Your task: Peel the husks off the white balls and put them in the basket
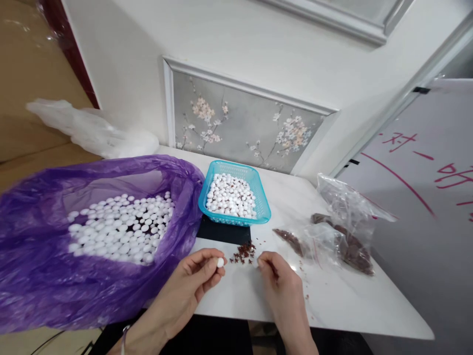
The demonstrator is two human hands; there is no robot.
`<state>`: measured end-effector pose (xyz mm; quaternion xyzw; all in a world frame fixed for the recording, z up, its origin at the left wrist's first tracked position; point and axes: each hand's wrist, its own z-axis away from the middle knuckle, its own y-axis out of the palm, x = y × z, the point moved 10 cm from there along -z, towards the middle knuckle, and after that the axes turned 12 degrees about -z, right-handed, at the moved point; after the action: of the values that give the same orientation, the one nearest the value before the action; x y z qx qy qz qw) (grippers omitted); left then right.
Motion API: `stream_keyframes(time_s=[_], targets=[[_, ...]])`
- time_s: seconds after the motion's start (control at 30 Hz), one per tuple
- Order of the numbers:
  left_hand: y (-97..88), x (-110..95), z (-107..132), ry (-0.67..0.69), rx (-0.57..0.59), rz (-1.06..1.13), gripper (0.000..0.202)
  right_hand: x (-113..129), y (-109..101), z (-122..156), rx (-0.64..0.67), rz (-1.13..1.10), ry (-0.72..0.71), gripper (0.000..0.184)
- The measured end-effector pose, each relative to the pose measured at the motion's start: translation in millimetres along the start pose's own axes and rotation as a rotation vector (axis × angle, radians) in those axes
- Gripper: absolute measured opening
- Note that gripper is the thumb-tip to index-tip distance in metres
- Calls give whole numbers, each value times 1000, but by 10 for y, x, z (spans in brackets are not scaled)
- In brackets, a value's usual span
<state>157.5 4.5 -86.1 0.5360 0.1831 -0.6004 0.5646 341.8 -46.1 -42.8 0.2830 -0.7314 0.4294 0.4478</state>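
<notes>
While hovering low over the near edge of the white table (332,305), pinching one white bead (220,262) between thumb and fingertips of the left hand (192,281), closed snugly around it. Just right of that, resting the right hand (281,283) on the tabletop, fingertips drawn together beside one small heap of dark red bits (244,253); cannot tell whether gripping a bit or nothing.

Behind the heap, one turquoise basket (236,220) full of the same beads, set on one flat black slab (221,231). To the left, one purple plastic bag (44,266), mouth wide open, holding far more of them than can be counted. To the right, at least two clear bags (343,217) with more dark red pieces inside. At the back left, one white plastic bag (96,130).

Likely ways to go wrong: losing the bead, round and smooth and held so near the edge, and letting it roll off; brushing the loose heap with a wrist and scattering it; catching the purple bag and spilling its load.
</notes>
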Motion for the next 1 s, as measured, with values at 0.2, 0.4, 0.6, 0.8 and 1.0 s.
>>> stream_keyframes(time_s=[0.2, 0.4, 0.6, 0.8, 1.0], targets=[[66, -29, -19, 43, 67, -37, 12, 230, 401, 177, 162, -504, 150, 14], [170, -98, 15, 96, 150, -75, 10, 352, 627, 240, 211, -623, 102, 17], [147, -92, 15, 99, 120, -72, 11, 444, 621, 227, 191, -650, 11, 19], [107, -73, -2, 89, 94, -78, 13, 454, 648, 238, 185, -612, -36, 18], [100, -88, 15, 108, 92, -109, 15, 489, 645, 263, 153, -534, -154, 15]])
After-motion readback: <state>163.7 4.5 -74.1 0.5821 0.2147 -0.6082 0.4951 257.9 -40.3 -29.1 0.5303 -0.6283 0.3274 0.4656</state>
